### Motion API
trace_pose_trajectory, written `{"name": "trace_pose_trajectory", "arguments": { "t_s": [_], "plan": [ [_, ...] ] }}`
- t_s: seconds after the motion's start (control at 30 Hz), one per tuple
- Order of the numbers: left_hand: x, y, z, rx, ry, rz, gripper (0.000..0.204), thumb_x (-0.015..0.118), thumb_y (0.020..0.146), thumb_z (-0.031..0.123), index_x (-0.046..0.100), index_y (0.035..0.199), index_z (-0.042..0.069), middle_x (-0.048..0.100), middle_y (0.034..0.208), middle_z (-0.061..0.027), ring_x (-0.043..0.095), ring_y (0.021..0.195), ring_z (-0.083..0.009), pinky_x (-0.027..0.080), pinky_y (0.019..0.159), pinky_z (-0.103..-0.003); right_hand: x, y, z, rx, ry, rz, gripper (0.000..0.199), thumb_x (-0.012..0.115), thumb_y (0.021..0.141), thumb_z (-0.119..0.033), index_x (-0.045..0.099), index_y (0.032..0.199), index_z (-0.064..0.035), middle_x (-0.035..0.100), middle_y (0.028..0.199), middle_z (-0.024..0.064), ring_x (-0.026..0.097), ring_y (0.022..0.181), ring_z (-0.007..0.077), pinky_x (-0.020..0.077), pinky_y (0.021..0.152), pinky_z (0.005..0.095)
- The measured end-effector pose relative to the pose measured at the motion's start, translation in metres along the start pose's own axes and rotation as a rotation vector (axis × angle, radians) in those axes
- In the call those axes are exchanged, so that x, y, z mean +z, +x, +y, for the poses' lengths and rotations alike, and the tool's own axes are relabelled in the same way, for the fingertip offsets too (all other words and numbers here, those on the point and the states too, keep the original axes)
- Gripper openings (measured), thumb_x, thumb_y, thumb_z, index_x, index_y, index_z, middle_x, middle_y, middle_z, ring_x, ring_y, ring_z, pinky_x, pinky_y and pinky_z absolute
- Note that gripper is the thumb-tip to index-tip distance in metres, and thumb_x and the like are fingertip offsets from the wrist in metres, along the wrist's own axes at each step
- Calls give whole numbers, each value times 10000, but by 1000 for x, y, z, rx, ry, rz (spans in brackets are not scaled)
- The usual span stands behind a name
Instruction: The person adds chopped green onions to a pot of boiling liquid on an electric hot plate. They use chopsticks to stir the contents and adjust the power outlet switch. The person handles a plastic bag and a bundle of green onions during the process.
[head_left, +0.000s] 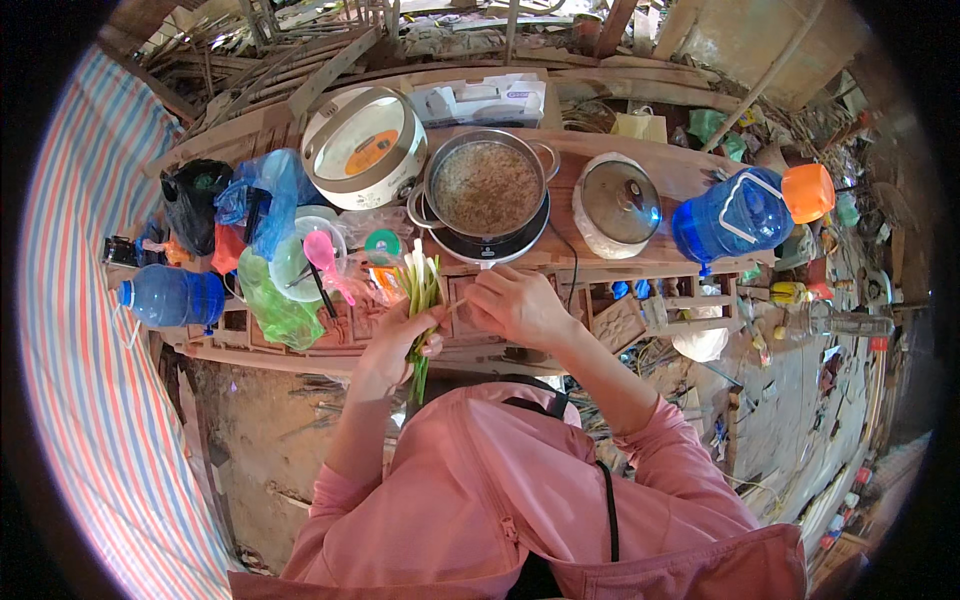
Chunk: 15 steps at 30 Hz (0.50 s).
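Observation:
My left hand (398,340) is closed around a bunch of spring onions (422,285), held upright in front of my chest with the white ends up and the green stalks hanging below the fist. Close beside it, my right hand (515,308) has its fingers pinched together. A thin tan strand (455,304) stretches from the bunch to those fingertips; whether it is a tie or a leaf, I cannot tell. Just beyond my hands, a steel two-handled pot (428,192) holds brownish, bubbly food (488,185). It stands on a round black cooktop (485,249).
Left of the pot stand a white rice cooker (370,190), a bowl with a pink ladle (320,250), plastic bags (268,300) and a blue water jug (175,296). To its right are a glass-lidded pot (618,198) and another blue jug (730,215). A black cable (573,262) crosses the table edge.

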<state>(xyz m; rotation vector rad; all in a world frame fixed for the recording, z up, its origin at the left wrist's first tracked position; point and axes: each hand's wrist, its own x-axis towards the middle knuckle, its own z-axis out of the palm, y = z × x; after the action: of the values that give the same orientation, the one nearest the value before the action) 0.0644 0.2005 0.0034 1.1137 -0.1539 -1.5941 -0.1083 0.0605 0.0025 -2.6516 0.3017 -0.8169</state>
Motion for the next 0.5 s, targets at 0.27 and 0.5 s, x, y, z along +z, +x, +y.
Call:
{"name": "trace_pose_trajectory", "arguments": {
  "t_s": [0.27, 0.5],
  "plan": [
    [7, 6, 12, 47, 52, 90, 152, 643, 929, 118, 546, 1027, 55, 551, 792, -30, 468, 566, -77, 358, 476, -194, 5, 13, 4, 28, 102, 87, 158, 682, 715, -88, 561, 816, -85, 530, 757, 34, 596, 697, 212, 524, 561, 333],
    [5, 8, 31, -6, 138, 3, 160, 642, 929, 107, 545, 1050, 67, 529, 802, 3, 425, 547, -45, 303, 439, -180, -4, 30, 11, -101, -73, -86, 207, 698, 732, -191, 626, 905, -104, 541, 826, 15, 586, 779, 180, 530, 611, 329]
  ]
}}
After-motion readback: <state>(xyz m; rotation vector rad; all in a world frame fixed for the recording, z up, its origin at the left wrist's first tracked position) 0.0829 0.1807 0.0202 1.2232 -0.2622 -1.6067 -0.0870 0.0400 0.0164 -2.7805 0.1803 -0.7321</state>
